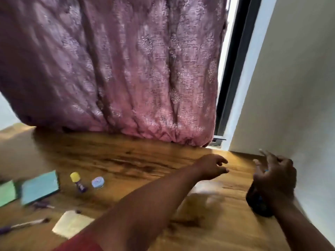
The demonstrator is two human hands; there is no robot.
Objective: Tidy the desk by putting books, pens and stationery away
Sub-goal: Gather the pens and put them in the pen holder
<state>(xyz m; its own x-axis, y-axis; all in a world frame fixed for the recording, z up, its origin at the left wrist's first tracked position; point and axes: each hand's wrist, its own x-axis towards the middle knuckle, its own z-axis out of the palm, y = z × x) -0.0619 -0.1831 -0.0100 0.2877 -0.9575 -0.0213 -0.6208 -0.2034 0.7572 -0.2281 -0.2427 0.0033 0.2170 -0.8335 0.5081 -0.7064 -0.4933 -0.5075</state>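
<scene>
Left hand (211,165) reaches across the tabletop (126,160), its fingers (222,161) loosely curled and parted, gripping nothing. Right hand (273,175) hovers by the white wall (290,87), fingers (264,154) spread open and blurred; there is a speck of blue at the palm, too small to tell what it is. Just under that wrist sits one dark rounded object (257,203), blurred, and I cannot tell whether the hand touches it.

Out to the left, the stationery lies on the wood. One glue stick (78,182) with a yellow cap and purple body lies tilted; its label is too blurred to read. Just beside it, one small round pot (98,182) with a pale blue lid. Further left, two pads: a blue pad (39,187) and a green pad (6,193) at the frame's edge. One pale yellow pad (71,223) lies nearer the body. Two purple pens: one pen (42,205) below the blue pad, another long pen (21,225) at the lower left.

No writing readable anywhere. Behind the tabletop hangs one pink patterned curtain (117,69).
</scene>
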